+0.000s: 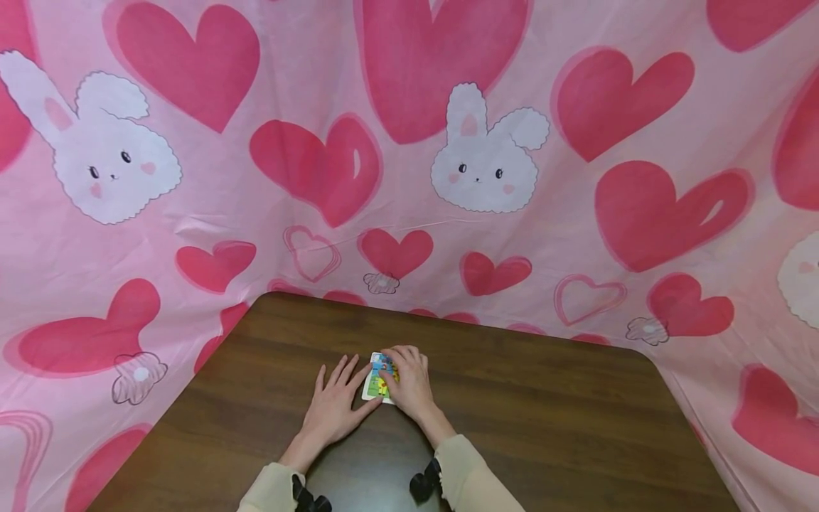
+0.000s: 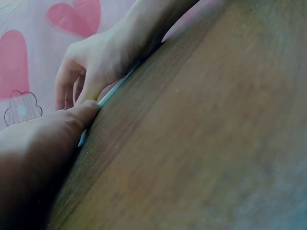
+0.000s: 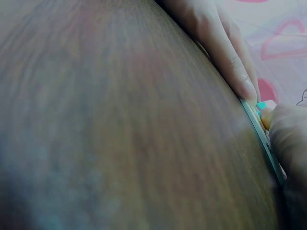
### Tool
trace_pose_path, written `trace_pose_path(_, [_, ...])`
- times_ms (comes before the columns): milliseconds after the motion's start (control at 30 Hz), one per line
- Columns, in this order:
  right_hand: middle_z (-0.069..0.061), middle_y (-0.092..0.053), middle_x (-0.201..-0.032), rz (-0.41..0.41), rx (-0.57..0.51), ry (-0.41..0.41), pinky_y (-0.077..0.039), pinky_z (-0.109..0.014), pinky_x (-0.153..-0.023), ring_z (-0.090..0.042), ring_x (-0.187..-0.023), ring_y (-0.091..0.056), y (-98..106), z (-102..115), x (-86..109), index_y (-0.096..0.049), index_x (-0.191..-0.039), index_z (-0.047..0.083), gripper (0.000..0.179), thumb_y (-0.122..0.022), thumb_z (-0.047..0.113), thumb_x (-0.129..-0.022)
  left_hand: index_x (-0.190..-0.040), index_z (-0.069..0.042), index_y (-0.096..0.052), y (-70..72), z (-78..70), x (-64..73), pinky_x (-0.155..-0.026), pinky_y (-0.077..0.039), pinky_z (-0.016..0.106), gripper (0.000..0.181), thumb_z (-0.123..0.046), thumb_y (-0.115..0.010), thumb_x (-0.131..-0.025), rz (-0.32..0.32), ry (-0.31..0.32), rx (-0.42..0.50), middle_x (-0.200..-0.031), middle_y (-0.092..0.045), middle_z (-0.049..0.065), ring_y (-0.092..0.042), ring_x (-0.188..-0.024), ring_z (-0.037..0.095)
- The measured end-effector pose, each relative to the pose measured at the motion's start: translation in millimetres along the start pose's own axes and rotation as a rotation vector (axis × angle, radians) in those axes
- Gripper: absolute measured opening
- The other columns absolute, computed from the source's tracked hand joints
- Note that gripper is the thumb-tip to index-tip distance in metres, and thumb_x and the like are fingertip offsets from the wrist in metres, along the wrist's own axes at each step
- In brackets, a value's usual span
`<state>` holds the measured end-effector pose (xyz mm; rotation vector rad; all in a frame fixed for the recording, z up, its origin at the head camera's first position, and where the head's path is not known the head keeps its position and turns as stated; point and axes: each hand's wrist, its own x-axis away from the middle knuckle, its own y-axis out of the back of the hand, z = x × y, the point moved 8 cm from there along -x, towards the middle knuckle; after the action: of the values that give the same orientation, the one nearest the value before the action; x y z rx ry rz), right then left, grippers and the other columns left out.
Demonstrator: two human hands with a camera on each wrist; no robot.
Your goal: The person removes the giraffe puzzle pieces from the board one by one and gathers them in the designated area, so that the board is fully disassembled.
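Note:
A small flat picture board (image 1: pixel 376 385) with a white border and a blue, green and yellow picture lies on the table. It looks like a small puzzle. My left hand (image 1: pixel 334 409) lies at its left side with fingers spread and fairly straight; the index fingertip touches the upper left edge and the thumb the lower edge. My right hand (image 1: pixel 411 380) curls over the board's right side, thumb down on the picture, and covers that part. In the left wrist view, the board's thin edge (image 2: pixel 114 91) shows beside the left thumb. The right wrist view shows the same edge (image 3: pixel 263 136) below the right hand.
The dark brown wooden table (image 1: pixel 544 419) extends to both sides of the hands. Behind it hangs a pink cloth (image 1: pixel 409 192) with hearts and rabbit faces. Black straps (image 1: pixel 425 480) sit at both wrists, by the beige sleeves (image 1: pixel 470 469).

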<state>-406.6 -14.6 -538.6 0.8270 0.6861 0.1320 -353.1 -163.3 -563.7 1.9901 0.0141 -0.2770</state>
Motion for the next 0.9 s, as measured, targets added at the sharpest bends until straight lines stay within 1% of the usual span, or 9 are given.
trace_pose_path(167, [-0.007,-0.078,-0.122,-0.001,-0.015,-0.013,-0.044,-0.051,-0.104,-0.028,-0.121,-0.062,-1.7,-1.0,-0.9,-0.076,-0.135,0.009,0.039,-0.084,0.016,-0.097,-0.165,-0.026,-0.053,0.6,0.0,-0.5,-0.133,-0.014,0.075,0.079,-0.07,-0.064,-0.1,-0.004,-0.002,-0.005,-0.176,-0.044,0.013,-0.032,-0.169,0.038])
trace_pose_path(333, [-0.005,-0.077,-0.103,-0.024,-0.048,-0.058,-0.043,-0.049,-0.1,-0.026,-0.11,-0.062,0.3,-2.3,-3.1,-0.078,-0.127,0.006,0.035,-0.087,0.01,-0.093,-0.165,-0.026,-0.053,-0.3,-1.0,-0.6,-0.133,-0.015,0.076,0.079,-0.07,-0.065,-0.1,-0.002,-0.003,-0.01,-0.175,-0.045,0.014,-0.032,-0.168,0.038])
trace_pose_path(400, [-0.003,-0.076,-0.097,-0.029,-0.084,-0.088,-0.043,-0.048,-0.1,-0.025,-0.108,-0.062,2.3,-2.6,-4.7,-0.08,-0.124,0.005,0.033,-0.087,0.008,-0.092,-0.164,-0.025,-0.054,-0.3,-1.5,-0.2,-0.132,-0.016,0.076,0.079,-0.069,-0.065,-0.1,-0.005,-0.005,-0.013,-0.175,-0.045,0.015,-0.033,-0.168,0.039])
trace_pose_path(500, [-0.001,-0.075,-0.092,-0.028,-0.132,-0.13,-0.041,-0.046,-0.097,-0.024,-0.105,-0.062,6.6,-4.5,-7.3,-0.081,-0.119,0.005,0.028,-0.087,0.008,-0.092,-0.163,-0.025,-0.055,-0.6,-3.0,0.1,-0.132,-0.017,0.077,0.078,-0.069,-0.066,-0.1,-0.011,-0.007,-0.017,-0.174,-0.047,0.015,-0.035,-0.167,0.039])
trace_pose_path(633, [-0.003,-0.077,-0.093,-0.022,-0.239,-0.191,-0.038,-0.041,-0.095,-0.025,-0.104,-0.062,14.1,-11.2,-9.6,-0.081,-0.118,0.004,0.025,-0.086,0.009,-0.094,-0.163,-0.025,-0.055,-1.0,-4.1,0.2,-0.132,-0.016,0.077,0.079,-0.071,-0.064,-0.1,-0.007,-0.003,-0.017,-0.174,-0.046,0.015,-0.034,-0.168,0.038])
trace_pose_path(733, [-0.008,-0.077,-0.095,-0.029,-0.33,-0.233,-0.045,-0.032,-0.094,-0.027,-0.103,-0.068,22.7,-21.2,-8.6,-0.08,-0.118,0.003,0.024,-0.085,0.007,-0.095,-0.163,-0.025,-0.055,0.0,-5.6,0.4,-0.132,-0.017,0.077,0.078,-0.07,-0.065,-0.1,-0.014,-0.007,-0.013,-0.174,-0.046,0.015,-0.035,-0.167,0.039])
trace_pose_path(833, [-0.013,-0.077,-0.097,-0.04,-0.412,-0.272,-0.053,-0.025,-0.088,-0.03,-0.101,-0.073,33.3,-34.1,-6.6,-0.079,-0.119,0.0,0.024,-0.083,0.004,-0.096,-0.162,-0.024,-0.056,1.5,-5.7,1.0,-0.131,-0.018,0.077,0.078,-0.069,-0.067,-0.099,-0.023,-0.008,-0.014,-0.173,-0.047,0.015,-0.036,-0.166,0.04])
trace_pose_path(867, [-0.016,-0.078,-0.098,-0.047,-0.429,-0.273,-0.056,-0.025,-0.085,-0.032,-0.1,-0.075,37.6,-37.9,-6.2,-0.079,-0.119,-0.001,0.024,-0.083,0.003,-0.096,-0.162,-0.024,-0.057,2.2,-5.2,1.2,-0.131,-0.018,0.077,0.078,-0.068,-0.068,-0.099,-0.029,-0.009,-0.015,-0.173,-0.048,0.015,-0.037,-0.166,0.04])
trace_pose_path(900, [-0.018,-0.078,-0.101,-0.053,-0.449,-0.28,-0.058,-0.025,-0.087,-0.033,-0.1,-0.076,41.9,-42.1,-5.8,-0.079,-0.119,-0.002,0.024,-0.083,0.003,-0.096,-0.162,-0.024,-0.056,2.5,-4.4,1.4,-0.131,-0.018,0.077,0.078,-0.068,-0.068,-0.099,-0.024,-0.006,-0.019,-0.173,-0.047,0.015,-0.036,-0.166,0.04])
